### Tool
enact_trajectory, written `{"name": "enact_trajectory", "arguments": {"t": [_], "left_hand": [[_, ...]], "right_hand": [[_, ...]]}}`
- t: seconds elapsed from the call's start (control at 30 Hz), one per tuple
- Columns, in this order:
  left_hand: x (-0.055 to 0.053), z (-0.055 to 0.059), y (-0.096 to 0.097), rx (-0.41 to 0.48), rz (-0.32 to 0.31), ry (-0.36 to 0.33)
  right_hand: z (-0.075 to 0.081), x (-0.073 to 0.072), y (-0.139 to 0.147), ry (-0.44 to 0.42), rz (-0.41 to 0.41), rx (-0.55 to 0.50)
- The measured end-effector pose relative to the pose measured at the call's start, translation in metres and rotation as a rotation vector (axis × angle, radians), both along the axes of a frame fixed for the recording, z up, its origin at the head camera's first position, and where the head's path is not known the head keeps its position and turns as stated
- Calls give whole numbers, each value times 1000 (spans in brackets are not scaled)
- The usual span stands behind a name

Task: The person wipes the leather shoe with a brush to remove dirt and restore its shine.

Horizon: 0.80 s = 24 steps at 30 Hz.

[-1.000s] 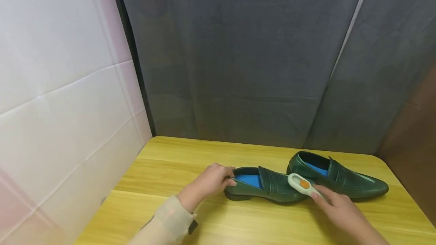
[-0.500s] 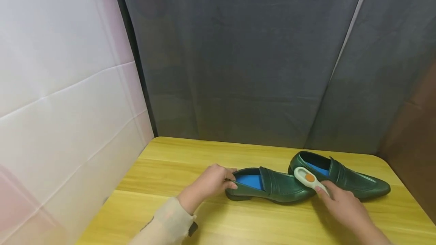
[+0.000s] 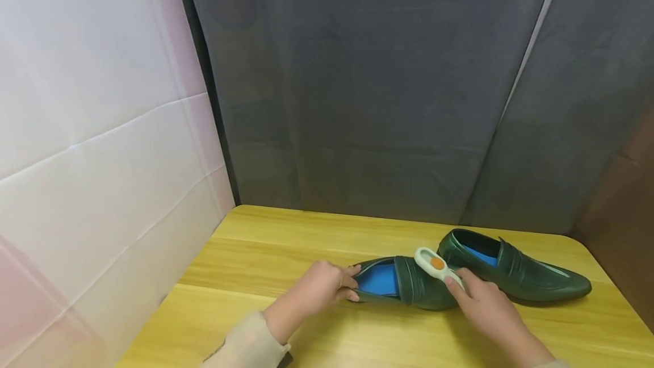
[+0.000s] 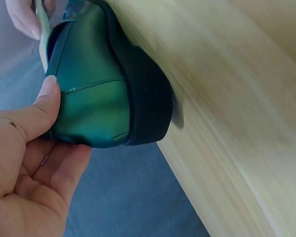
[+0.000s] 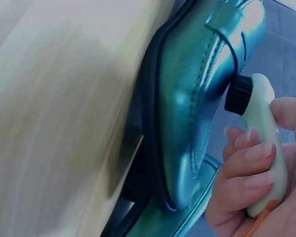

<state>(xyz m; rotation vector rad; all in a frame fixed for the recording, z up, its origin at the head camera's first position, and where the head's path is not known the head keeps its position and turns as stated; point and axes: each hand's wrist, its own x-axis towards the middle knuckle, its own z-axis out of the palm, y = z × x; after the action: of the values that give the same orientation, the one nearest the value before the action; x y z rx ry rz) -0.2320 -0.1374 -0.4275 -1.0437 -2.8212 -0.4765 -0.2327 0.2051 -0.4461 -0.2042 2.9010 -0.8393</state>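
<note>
A dark green loafer [image 3: 407,281] with a blue insole is on the table, tipped with its opening toward me. My left hand [image 3: 323,287] pinches its heel rim, thumb on one side and fingers on the other; the left wrist view shows the heel counter [image 4: 93,103] close up. In my right hand [image 3: 485,302] is a small pale-handled brush [image 3: 425,257] with an orange oval on it. Curled fingers wrap its handle in the right wrist view, and its black bristles [image 5: 239,94] are right at the loafer's upper, near the strap.
A matching green loafer [image 3: 541,280] stands just behind and to the right, toe pointing right. The wood-grain table [image 3: 276,231] ends at a dark grey curtain [image 3: 357,101] behind. A white fabric panel [image 3: 102,101] borders the left side.
The near loafer has tilted toward me under the left hand. The brush first slid slightly right toward the toe, then moved back left to the strap area.
</note>
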Motion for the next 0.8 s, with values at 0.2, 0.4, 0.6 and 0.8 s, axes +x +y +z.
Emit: {"name": "enact_trajectory", "arguments": {"t": [0.2, 0.4, 0.6, 0.8], "left_hand": [[10, 0, 1, -3, 1, -26], [16, 1, 2, 8, -13, -11], [20, -1, 1, 75, -39, 31], [21, -1, 0, 170, 33, -57]], "right_hand": [[5, 4, -3, -16, -21, -43], [12, 9, -15, 29, -4, -55], [20, 12, -36, 78, 46, -54], [27, 14, -62, 103, 101, -14]]}}
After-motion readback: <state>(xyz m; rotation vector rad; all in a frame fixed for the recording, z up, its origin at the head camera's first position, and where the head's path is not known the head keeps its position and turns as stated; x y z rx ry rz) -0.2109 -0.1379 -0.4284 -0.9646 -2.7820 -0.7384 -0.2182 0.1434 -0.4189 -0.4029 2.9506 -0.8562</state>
